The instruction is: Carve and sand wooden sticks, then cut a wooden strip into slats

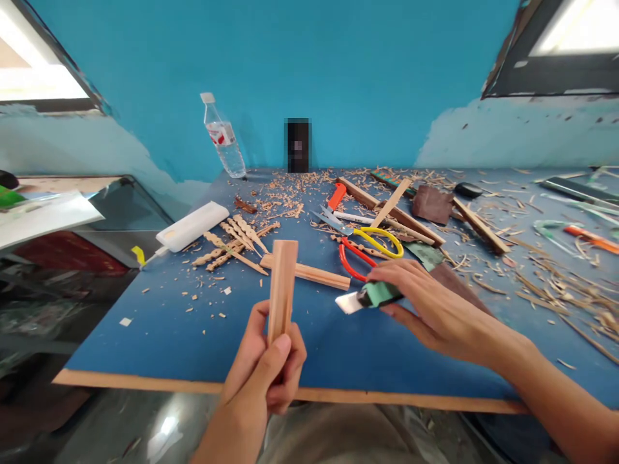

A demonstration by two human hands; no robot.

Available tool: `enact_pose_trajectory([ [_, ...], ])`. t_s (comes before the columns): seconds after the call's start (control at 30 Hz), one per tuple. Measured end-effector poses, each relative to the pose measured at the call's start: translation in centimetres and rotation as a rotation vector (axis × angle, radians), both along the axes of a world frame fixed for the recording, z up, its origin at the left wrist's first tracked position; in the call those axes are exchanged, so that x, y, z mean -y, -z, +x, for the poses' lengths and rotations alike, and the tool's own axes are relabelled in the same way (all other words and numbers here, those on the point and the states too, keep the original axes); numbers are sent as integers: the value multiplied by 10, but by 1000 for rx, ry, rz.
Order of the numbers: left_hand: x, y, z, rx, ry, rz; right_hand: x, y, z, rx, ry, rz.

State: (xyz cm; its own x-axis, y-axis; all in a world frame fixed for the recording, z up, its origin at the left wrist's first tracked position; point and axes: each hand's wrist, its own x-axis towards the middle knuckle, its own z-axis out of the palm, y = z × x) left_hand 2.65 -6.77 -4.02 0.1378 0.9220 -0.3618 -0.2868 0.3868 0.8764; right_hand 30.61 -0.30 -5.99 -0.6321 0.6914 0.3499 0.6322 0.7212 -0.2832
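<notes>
My left hand (265,367) is closed around the lower end of a short flat wooden strip (282,283), held upright above the near edge of the blue table (169,335). My right hand (430,309) lies on the table to the right, its fingers curled over a knife with a green wrapped handle (382,294) and a pale blade (347,303) that points left. A longer wooden strip (309,273) lies flat on the table just behind the upright one.
Yellow-handled scissors (382,240) and red-handled scissors (353,261) lie behind my right hand. Carved wooden sticks (236,241), a white power bank (192,225), wood strips, shavings, a water bottle (223,138) and a dark phone (298,145) fill the far half.
</notes>
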Motion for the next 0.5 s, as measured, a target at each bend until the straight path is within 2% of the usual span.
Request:
enact_pose_trajectory([
  [0.13, -1, 0, 7, 79, 15, -2, 16, -8, -14, -141, 84, 98],
  [0.3, -3, -2, 16, 73, 45, -8, 35, -15, -42, -78, 83, 322],
  [0.5, 1, -1, 22, 101, 76, -6, 37, -16, -46, 34, 86, 310],
])
